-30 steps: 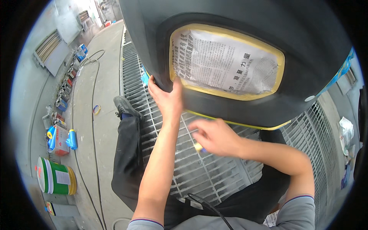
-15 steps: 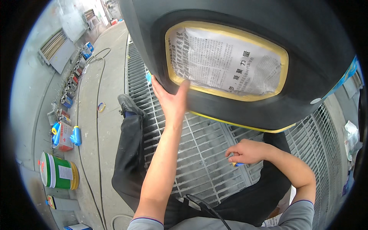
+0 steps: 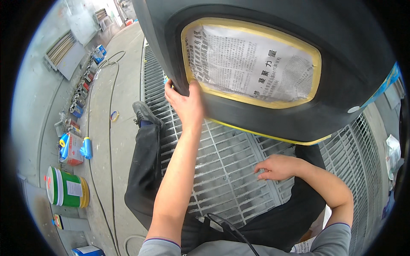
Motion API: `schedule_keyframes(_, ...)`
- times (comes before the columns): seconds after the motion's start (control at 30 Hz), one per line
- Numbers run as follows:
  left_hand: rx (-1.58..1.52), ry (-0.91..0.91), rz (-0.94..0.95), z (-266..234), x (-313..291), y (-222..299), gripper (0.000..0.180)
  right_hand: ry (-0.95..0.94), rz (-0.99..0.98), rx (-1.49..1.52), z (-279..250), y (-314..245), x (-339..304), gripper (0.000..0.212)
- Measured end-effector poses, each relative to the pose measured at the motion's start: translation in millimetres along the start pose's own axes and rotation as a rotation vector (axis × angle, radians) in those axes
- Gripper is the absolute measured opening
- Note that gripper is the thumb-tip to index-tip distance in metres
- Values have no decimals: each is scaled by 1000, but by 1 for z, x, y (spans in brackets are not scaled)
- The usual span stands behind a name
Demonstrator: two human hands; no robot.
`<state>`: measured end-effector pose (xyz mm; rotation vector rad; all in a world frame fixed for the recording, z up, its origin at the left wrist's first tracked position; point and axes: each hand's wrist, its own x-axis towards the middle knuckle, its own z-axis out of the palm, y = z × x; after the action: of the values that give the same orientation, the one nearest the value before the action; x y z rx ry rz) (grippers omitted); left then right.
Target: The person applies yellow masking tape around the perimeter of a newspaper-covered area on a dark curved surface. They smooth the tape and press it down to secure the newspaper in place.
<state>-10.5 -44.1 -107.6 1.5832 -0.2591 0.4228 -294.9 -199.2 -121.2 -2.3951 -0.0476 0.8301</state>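
A large dark moulded panel (image 3: 256, 121), like a car bumper, stands tilted before me. Newspaper (image 3: 252, 64) covers its rounded recess, edged all round with pale yellow masking tape (image 3: 252, 99). Brighter yellow tape (image 3: 265, 135) runs along the panel's lower edge. My left hand (image 3: 186, 103) is closed round the panel's left edge, its thumb on the front face close to the taped corner and its fingers behind. Apart from the panel, my right hand (image 3: 278, 167) hangs above the grating by my right thigh, fingers curled in; whatever lies inside them is hidden.
Metal floor grating (image 3: 226, 170) lies beneath, between my bent legs. On the concrete strip at left are a tape roll (image 3: 114, 116), a hose (image 3: 109, 141), a green bucket (image 3: 68, 186), a carton (image 3: 74, 149) and several cans along the wall.
My left hand has shifted slightly up and left, gripping further round the panel edge. The panel's lower edge has risen slightly in view. A small blue-and-yellow thing under my right hand no longer shows.
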Motion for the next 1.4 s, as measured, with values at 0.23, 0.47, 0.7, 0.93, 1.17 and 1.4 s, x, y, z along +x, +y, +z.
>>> schedule_keyframes(0.23,33,-3,76,-1,-4,4,69,-11,27,12,1,5,-4,44)
schedule_keyframes(0.47,67,3,81,-1,-2,2,70,-5,10,12,4,13,-4,45)
schedule_keyframes(0.7,133,30,88,2,0,5,70,-7,3,3,6,16,-3,45)
schedule_keyframes(0.93,132,16,165,1,3,-6,69,-19,7,36,3,14,-6,45)
schedule_keyframes(1.17,-112,-112,28,-11,3,-8,72,10,-11,-1,7,15,-5,45)
schedule_keyframes(1.4,-345,-138,-190,-5,1,8,80,8,-21,-4,7,17,-4,46)
